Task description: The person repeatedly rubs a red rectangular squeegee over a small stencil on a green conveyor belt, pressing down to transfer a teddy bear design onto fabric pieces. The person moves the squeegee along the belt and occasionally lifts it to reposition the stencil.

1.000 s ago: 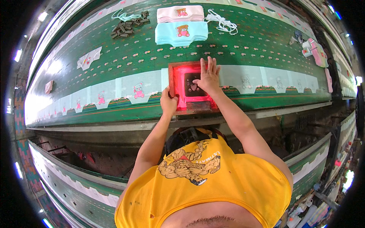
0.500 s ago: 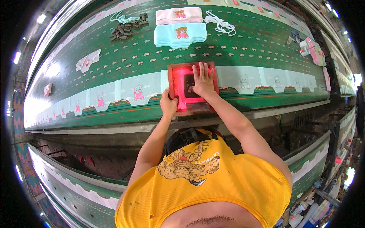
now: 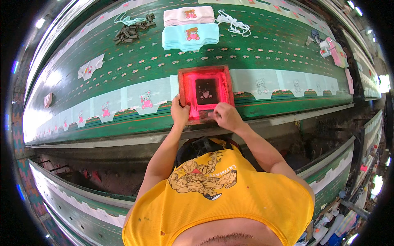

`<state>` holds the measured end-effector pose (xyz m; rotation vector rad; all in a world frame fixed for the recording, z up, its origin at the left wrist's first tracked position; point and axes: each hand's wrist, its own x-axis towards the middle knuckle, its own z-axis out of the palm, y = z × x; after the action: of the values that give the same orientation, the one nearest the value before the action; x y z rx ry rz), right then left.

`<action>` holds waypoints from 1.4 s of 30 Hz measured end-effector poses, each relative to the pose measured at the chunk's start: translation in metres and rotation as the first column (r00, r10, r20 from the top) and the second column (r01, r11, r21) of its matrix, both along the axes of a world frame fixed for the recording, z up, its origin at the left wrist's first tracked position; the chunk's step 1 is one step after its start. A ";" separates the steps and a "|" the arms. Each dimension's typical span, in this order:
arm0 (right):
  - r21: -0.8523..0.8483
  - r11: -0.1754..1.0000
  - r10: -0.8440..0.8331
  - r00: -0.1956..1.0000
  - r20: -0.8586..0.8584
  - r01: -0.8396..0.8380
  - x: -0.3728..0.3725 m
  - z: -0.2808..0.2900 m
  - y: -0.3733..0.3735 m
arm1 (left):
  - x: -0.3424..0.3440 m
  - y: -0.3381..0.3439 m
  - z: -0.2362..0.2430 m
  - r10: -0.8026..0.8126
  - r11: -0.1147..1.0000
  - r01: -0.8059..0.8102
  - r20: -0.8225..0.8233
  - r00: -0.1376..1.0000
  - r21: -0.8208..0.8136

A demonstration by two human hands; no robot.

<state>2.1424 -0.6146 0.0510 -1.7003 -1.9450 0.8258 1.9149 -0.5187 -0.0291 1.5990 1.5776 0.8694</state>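
Observation:
A wooden-framed printing screen (image 3: 230, 88), smeared bright pink inside, lies on a strip of pale mint cloth pieces. Its dark middle panel (image 3: 206, 92) shows a small bear motif. My left hand (image 3: 179, 111) grips the frame's near left side, fingers along the outer edge and thumb over the rim. Over the frame's near right corner, my right hand (image 3: 228, 117) is closed with curled fingers; what it holds, if anything, is hidden. To the left, cloth pieces carry pink bears (image 3: 145, 101); to the right, cloth pieces carry only grey bear outlines (image 3: 261, 86).
Beyond the screen lie a mint cloth stack (image 3: 191, 37), a pink cloth stack (image 3: 188, 15), white cords (image 3: 233, 23) and a pile of dark short pieces (image 3: 132, 33). A loose printed scrap (image 3: 91, 68) rests left. The long green table (image 3: 123, 78) ends just before me.
My right hand has lifted off the panel, drawn back to the near edge of the screen, and gone from spread to curled. My left hand keeps its grip on the frame.

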 end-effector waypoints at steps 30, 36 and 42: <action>0.409 0.910 -0.130 0.982 0.139 0.062 0.025 -0.046 0.158 | -0.001 0.001 0.003 -0.013 1.000 0.013 -0.004 1.000 -0.014; 0.412 0.910 -0.122 0.980 0.160 0.046 -0.002 -0.056 0.082 | -0.001 0.001 -0.011 0.016 0.997 -0.015 -0.012 1.000 0.071; 0.437 0.898 -0.113 0.986 0.125 0.047 -0.031 -0.042 0.001 | -0.001 0.006 -0.014 -0.001 0.998 0.000 0.024 1.000 0.067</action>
<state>2.1118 -0.6136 0.0090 -1.5862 -1.9534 0.2116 1.9137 -0.5132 -0.0427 1.6296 1.5460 0.9466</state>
